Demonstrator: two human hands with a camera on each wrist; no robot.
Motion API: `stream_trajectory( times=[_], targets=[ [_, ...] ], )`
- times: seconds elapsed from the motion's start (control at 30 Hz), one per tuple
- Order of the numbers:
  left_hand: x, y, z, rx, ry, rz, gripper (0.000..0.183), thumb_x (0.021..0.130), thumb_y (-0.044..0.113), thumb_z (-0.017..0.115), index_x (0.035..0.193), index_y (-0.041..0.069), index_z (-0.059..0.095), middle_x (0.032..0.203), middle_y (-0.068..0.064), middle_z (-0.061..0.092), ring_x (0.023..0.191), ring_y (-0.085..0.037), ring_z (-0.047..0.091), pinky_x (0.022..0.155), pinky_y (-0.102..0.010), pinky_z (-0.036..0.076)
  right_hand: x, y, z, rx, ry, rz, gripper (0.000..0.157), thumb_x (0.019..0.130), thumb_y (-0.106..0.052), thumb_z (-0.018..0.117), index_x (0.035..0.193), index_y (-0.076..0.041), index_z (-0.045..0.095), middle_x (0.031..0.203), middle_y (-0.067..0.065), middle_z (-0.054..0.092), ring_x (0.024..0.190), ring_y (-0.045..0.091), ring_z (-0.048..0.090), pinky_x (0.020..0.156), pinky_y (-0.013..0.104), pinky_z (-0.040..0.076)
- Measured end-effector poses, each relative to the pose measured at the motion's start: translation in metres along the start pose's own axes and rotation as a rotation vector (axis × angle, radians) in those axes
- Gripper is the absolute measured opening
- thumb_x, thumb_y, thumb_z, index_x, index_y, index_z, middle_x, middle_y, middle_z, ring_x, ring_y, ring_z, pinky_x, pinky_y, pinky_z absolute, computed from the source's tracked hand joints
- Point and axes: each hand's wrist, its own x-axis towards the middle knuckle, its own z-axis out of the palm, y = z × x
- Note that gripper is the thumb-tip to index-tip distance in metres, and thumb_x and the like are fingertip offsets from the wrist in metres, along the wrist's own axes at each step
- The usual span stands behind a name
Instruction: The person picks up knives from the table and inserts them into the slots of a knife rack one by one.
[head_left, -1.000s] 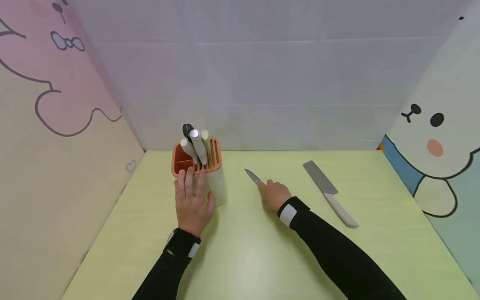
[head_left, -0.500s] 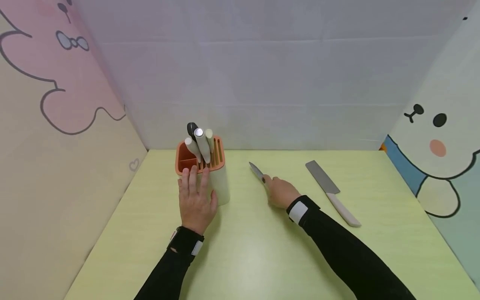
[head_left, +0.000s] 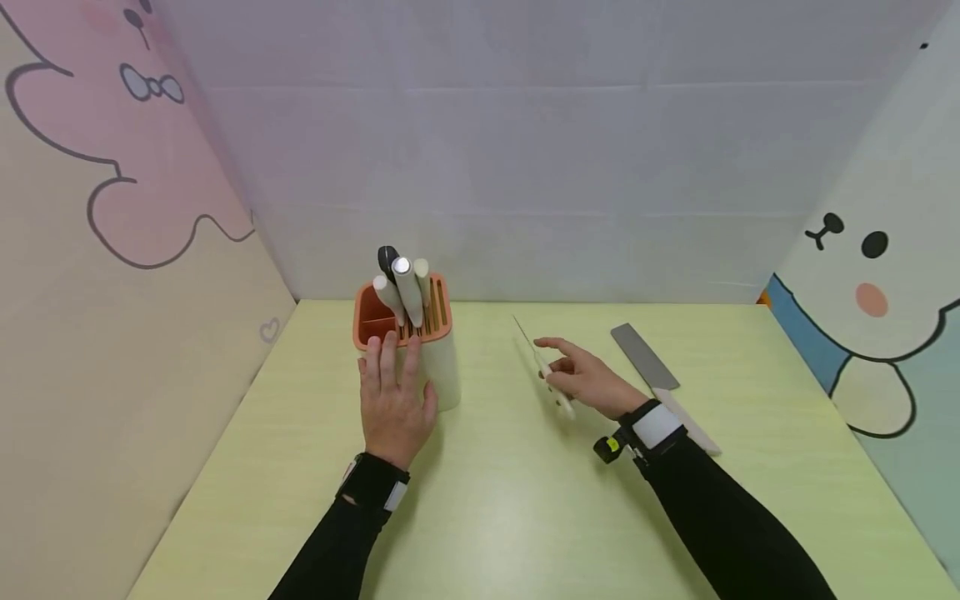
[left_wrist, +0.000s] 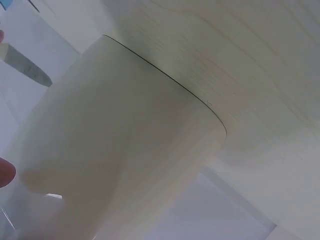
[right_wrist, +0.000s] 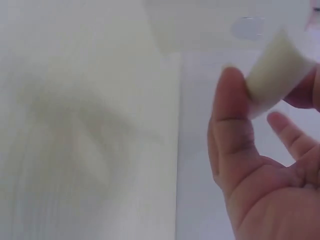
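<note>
My left hand (head_left: 395, 408) lies with straight fingers against the near side of a white knife block (head_left: 441, 375) with an orange top. Several handles stick up from the block, white ones and a black one (head_left: 387, 260). In my right hand (head_left: 588, 379), thumb and fingers pinch the pale handle of a small paring knife (head_left: 557, 392), index finger extended. Its thin blade points up and away, seen nearly edge-on. The right wrist view shows the handle end (right_wrist: 277, 75) between the fingers; the left wrist view shows the blade (left_wrist: 29, 67) beyond the block's wall (left_wrist: 115, 115).
A cleaver (head_left: 645, 354) lies on the pale yellow-green table (head_left: 487, 517) to the right, its handle partly behind my right wrist. A whitish back wall (head_left: 480, 192) and side panels with cartoon animals enclose the table.
My right hand has picked the paring knife up from the table, moved a little right and turned it, so the blade shows edge-on. My left hand stays at the knife block.
</note>
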Motion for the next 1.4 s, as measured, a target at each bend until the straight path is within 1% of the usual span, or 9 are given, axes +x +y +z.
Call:
stream_trajectory(
  times=[0.1,0.2,0.37,0.53,0.73,1.0,1.17,1.33,1.4],
  targets=[
    [0.000,0.000,0.000,0.003,-0.010,-0.002,0.079,0.077,0.020,0.066,0.146,0.008,0.027,0.149,-0.020,0.023,0.135,-0.039,0.020,0.107,-0.058,0.026,-0.005,-0.002,-0.002,0.192,-0.016,-0.001,0.041,0.098,-0.012,0.048,0.138,-0.015,0.042,0.123,0.026,0.048,0.103,0.042,0.049,0.078,0.043,0.052],
    [0.000,0.000,0.000,0.005,-0.019,-0.005,0.080,0.077,0.020,0.066,0.146,0.008,0.026,0.149,-0.021,0.023,0.136,-0.039,0.018,0.108,-0.058,0.025,-0.009,-0.005,-0.001,0.313,-0.040,-0.001,0.036,0.099,-0.016,0.048,0.134,-0.009,0.045,0.122,0.024,0.047,0.097,0.035,0.052,0.085,0.045,0.050],
    [0.000,0.000,0.001,0.001,-0.028,-0.012,0.080,0.077,0.020,0.066,0.146,0.009,0.026,0.149,-0.020,0.022,0.137,-0.038,0.016,0.109,-0.056,0.022,-0.016,-0.008,0.003,0.510,-0.114,-0.028,0.042,0.098,-0.020,0.050,0.134,-0.001,0.041,0.110,0.017,0.053,0.080,0.020,0.055,0.080,0.032,0.050],
    [-0.001,0.001,0.000,0.010,-0.036,-0.012,0.080,0.078,0.021,0.066,0.146,0.009,0.026,0.149,-0.020,0.022,0.137,-0.038,0.017,0.109,-0.056,0.022,-0.021,-0.008,0.007,0.644,-0.207,-0.114,0.037,0.100,-0.015,0.046,0.131,0.004,0.040,0.102,0.010,0.058,0.079,0.019,0.056,0.077,0.027,0.050],
    [-0.001,0.002,-0.001,0.024,-0.045,-0.018,0.081,0.077,0.021,0.067,0.145,0.007,0.026,0.149,-0.021,0.021,0.136,-0.039,0.018,0.109,-0.056,0.022,-0.024,-0.007,0.010,0.658,-0.242,-0.135,0.035,0.099,-0.018,0.048,0.130,-0.002,0.043,0.103,0.010,0.056,0.085,0.019,0.056,0.079,0.026,0.051],
    [-0.002,0.002,-0.001,0.030,-0.047,-0.015,0.082,0.076,0.021,0.068,0.145,0.007,0.026,0.148,-0.022,0.023,0.137,-0.038,0.015,0.107,-0.058,0.026,-0.027,-0.004,0.012,0.682,-0.295,-0.163,0.034,0.101,-0.013,0.042,0.132,0.000,0.041,0.107,0.010,0.057,0.093,0.020,0.058,0.079,0.025,0.051],
    [-0.001,0.003,-0.002,0.027,-0.042,-0.011,0.082,0.076,0.021,0.068,0.145,0.007,0.025,0.148,-0.022,0.022,0.137,-0.038,0.015,0.107,-0.058,0.026,-0.027,-0.003,0.013,0.630,-0.296,-0.189,0.030,0.102,-0.013,0.040,0.130,-0.003,0.043,0.109,0.011,0.058,0.094,0.022,0.057,0.079,0.027,0.051],
    [0.000,0.002,-0.002,0.026,-0.036,-0.010,0.083,0.076,0.021,0.067,0.146,0.007,0.024,0.149,-0.021,0.020,0.137,-0.038,0.016,0.109,-0.057,0.022,-0.027,-0.002,0.013,0.580,-0.270,-0.205,0.028,0.102,-0.012,0.039,0.129,-0.007,0.044,0.118,0.013,0.059,0.106,0.027,0.056,0.089,0.036,0.048],
    [0.000,0.002,-0.001,0.027,-0.033,-0.008,0.083,0.076,0.021,0.068,0.146,0.007,0.024,0.149,-0.021,0.021,0.137,-0.038,0.016,0.109,-0.057,0.022,-0.026,0.000,0.013,0.552,-0.252,-0.206,0.029,0.099,-0.006,0.040,0.129,-0.005,0.043,0.123,0.015,0.057,0.110,0.029,0.053,0.090,0.038,0.047]
  ],
)
